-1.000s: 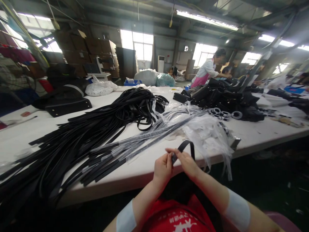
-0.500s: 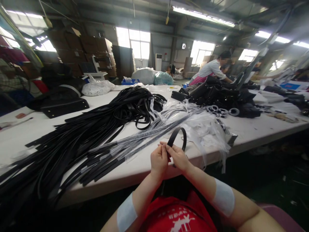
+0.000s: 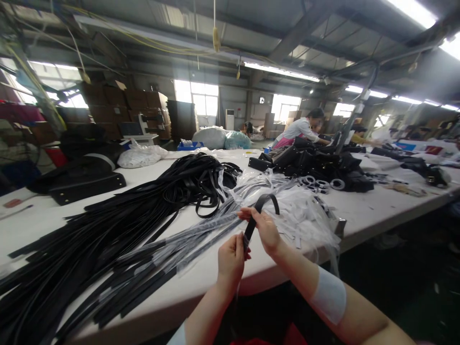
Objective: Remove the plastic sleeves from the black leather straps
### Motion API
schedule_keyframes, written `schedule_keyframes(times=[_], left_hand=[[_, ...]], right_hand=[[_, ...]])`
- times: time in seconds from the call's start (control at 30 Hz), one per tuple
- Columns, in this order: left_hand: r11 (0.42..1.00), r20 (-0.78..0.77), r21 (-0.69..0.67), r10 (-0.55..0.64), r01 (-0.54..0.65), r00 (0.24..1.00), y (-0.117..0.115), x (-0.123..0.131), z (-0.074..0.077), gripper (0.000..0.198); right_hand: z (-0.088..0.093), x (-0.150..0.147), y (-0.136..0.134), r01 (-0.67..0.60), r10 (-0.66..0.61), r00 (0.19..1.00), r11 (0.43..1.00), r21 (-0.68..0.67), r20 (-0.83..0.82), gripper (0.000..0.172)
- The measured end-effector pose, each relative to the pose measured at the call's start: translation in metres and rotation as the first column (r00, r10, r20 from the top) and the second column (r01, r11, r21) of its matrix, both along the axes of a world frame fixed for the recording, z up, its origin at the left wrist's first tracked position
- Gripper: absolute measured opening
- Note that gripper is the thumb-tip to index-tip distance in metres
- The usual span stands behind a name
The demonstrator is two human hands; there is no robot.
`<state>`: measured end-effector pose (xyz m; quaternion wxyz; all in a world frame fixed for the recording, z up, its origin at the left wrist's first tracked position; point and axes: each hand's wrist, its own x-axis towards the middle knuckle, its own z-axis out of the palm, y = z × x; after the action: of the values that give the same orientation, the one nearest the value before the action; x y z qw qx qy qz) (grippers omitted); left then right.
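Note:
A black strap (image 3: pixel 252 224) runs between my two hands near the table's front edge, its upper part curving over in a loop. My left hand (image 3: pixel 232 256) pinches the strap's lower end, where a bit of clear film seems to cling. Higher up, my right hand (image 3: pixel 266 230) grips it between thumb and fingers. Behind and left of my hands lie several straps in clear plastic sleeves (image 3: pixel 201 227). Farther left spreads a big pile of bare black straps (image 3: pixel 118 220). Crumpled clear plastic wrap (image 3: pixel 305 215) is heaped just right of my right hand.
Black bag pieces (image 3: pixel 309 160) are piled at the back right, with white rings (image 3: pixel 337 184) before them. A black bag (image 3: pixel 86 184) and a plastic sack (image 3: pixel 140 154) stand at the left. Across the white table (image 3: pixel 201 278), a person (image 3: pixel 298 130) leans over the pile.
My hands have moved apart along the strap: the left lower, the right higher. More of the strap shows between them. The view has tilted upward.

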<state>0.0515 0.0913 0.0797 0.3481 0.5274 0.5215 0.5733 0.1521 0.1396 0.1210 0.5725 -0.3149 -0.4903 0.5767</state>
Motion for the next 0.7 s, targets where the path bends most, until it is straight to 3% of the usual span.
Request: schedule_keyframes(times=[0.13,0.27,0.37,0.53,0.63,0.7], left_hand=[[0.992,-0.065,0.108,0.078,-0.07,0.995,0.013,-0.006,0.02,0.045],[0.994,-0.134,0.097,0.055,-0.042,0.989,0.016,-0.008,0.02,0.046],[0.993,-0.117,0.107,0.068,-0.055,0.991,0.019,-0.008,0.024,0.047],[0.955,-0.085,0.26,0.168,-0.141,0.982,0.031,-0.005,0.054,0.042],[0.981,0.118,0.189,0.011,-0.033,0.993,0.032,0.001,0.07,0.044],[0.986,0.35,0.123,-0.149,0.112,0.925,0.031,0.005,0.076,0.044]], right_hand=[[0.0,-0.006,-0.001,-0.147,0.15,0.988,0.987,-0.059,0.045,0.046],[0.03,0.014,0.028,0.02,-0.035,0.993,0.991,-0.129,-0.117,0.041],[0.043,0.017,0.034,0.013,-0.016,0.998,0.998,-0.057,-0.057,0.042],[0.041,0.002,0.017,-0.144,0.129,0.98,0.986,0.087,0.152,0.04],[0.053,0.004,0.016,-0.177,0.164,0.976,0.981,0.082,0.146,0.044],[0.066,0.01,0.018,-0.159,0.151,0.982,0.986,0.06,0.11,0.048]])
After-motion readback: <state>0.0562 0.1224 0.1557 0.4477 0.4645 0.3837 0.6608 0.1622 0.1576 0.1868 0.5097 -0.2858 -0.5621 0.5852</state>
